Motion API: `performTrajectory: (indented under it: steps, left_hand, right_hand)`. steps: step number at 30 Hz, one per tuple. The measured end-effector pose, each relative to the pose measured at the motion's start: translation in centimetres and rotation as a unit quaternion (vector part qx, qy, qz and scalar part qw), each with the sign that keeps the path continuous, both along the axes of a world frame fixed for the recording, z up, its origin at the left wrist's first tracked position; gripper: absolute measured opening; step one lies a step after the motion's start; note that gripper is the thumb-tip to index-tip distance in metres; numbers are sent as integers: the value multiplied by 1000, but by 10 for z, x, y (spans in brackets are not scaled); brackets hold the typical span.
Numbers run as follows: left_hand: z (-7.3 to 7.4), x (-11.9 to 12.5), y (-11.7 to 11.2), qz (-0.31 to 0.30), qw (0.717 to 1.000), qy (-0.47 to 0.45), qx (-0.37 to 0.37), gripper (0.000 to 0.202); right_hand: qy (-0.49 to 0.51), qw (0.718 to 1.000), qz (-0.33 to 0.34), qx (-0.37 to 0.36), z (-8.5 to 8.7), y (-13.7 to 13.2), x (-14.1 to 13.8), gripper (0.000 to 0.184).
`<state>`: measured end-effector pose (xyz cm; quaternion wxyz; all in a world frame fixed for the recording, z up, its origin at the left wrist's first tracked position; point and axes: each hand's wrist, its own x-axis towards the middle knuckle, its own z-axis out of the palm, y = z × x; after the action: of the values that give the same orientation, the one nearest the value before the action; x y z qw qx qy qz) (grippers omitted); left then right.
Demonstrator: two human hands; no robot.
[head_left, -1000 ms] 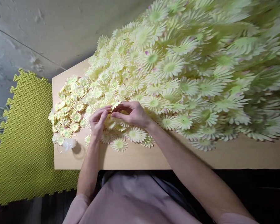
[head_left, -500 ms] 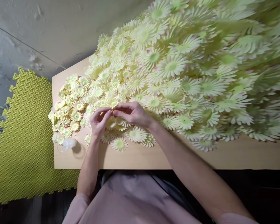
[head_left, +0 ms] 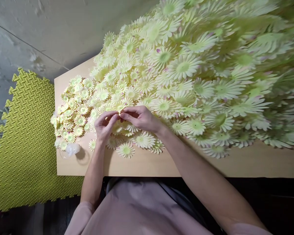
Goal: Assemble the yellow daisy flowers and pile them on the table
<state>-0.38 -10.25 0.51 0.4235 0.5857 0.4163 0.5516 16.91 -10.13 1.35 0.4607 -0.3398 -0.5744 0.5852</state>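
A big heap of pale yellow artificial daisy flowers point(head_left: 176, 71) covers most of a light wooden table point(head_left: 147, 166). Both my hands meet above the heap's near edge. My left hand point(head_left: 103, 125) has its fingers curled, thumb and forefinger pinched at the tips. My right hand point(head_left: 139, 118) pinches towards it, fingertips touching the left ones. Between the fingertips sits a small yellowish flower piece point(head_left: 119, 114), mostly hidden by the fingers. Loose single daisies point(head_left: 125, 150) lie on the table just below my hands.
A small clear plastic piece point(head_left: 72, 149) lies near the table's left front corner. A yellow-green foam puzzle mat point(head_left: 24, 140) covers the floor to the left. Grey concrete floor point(head_left: 51, 29) lies beyond the table. My pink top point(head_left: 137, 209) fills the bottom.
My fingertips have drawn closer together and now touch; the view has shifted slightly. The heap and the table stay as they were.
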Motion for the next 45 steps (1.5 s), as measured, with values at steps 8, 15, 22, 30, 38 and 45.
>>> performTrajectory:
  steps: [8, 15, 22, 30, 38, 45]
  left_hand:
    - [1, 0, 0, 12, 1000, 5, -18, 15]
    - [-1, 0, 1, 12, 1000, 11, -12, 15]
    - [0, 0, 2, 30, 999, -1, -40, 17]
    - [-3, 1, 1, 13, 999, -27, -44, 17]
    - [-1, 1, 1, 28, 998, -6, -54, 17]
    - [-2, -3, 2, 17, 998, 28, -52, 17]
  right_hand:
    - [-18, 1000, -1, 2, 0, -1, 0, 33]
    - [-23, 1000, -11, 7, -2, -1, -2, 31]
    - [-40, 999, 12, 18, -8, 1, -1, 23]
    - [-57, 998, -38, 9, -5, -1, -3, 19]
    - [0, 997, -73, 0, -12, 0, -3, 17]
    - [-16, 998, -64, -1, -8, 0, -2, 18]
